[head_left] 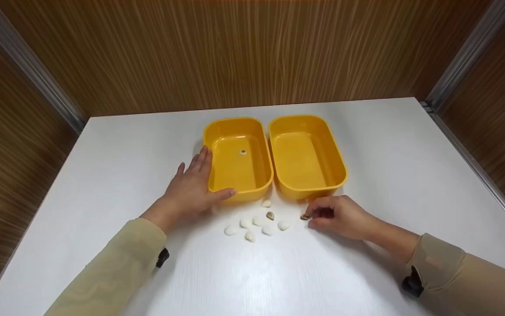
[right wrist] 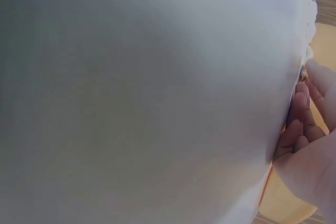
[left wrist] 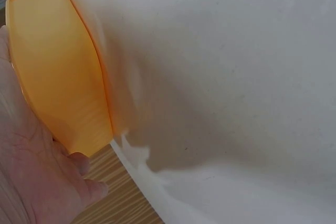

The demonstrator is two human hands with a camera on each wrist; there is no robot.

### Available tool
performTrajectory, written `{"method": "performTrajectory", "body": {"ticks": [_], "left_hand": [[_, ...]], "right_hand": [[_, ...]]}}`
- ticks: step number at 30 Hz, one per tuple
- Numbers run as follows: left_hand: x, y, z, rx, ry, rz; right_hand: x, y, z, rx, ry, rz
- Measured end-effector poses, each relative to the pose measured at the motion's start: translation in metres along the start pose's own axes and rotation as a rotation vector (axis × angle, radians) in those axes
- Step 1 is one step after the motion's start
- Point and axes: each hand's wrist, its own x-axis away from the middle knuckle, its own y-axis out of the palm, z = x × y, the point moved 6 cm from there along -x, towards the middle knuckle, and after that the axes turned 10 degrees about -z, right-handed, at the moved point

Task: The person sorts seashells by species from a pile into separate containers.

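Observation:
My right hand pinches a small brown shell between thumb and fingertips, low over the white table, in front of the right yellow tub. The brown shell also shows at the fingertips in the right wrist view. My left hand rests against the left yellow tub, its straight fingers along the left side and its thumb across the front rim. In the left wrist view the palm lies beside the tub's outer wall. One small dark-and-white shell lies inside the left tub.
Several white shells lie loosely grouped on the table in front of the tubs. Among them is another brown shell. The tubs stand side by side, with a wood-grain panel behind the table.

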Motion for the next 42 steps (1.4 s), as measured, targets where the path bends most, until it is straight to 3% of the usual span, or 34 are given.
{"method": "performTrajectory", "body": {"ticks": [19, 42], "left_hand": [[0.0012, 0.0, 0.0005, -0.009, 0.006, 0.01], [0.0021, -0.0008, 0.0013, -0.008, 0.02, 0.019]], "right_hand": [[-0.0023, 0.0031, -0.0019, 0.089, 0.018, 0.0], [-0.0033, 0.0066, -0.0071, 0.065, -0.015, -0.012]]}}
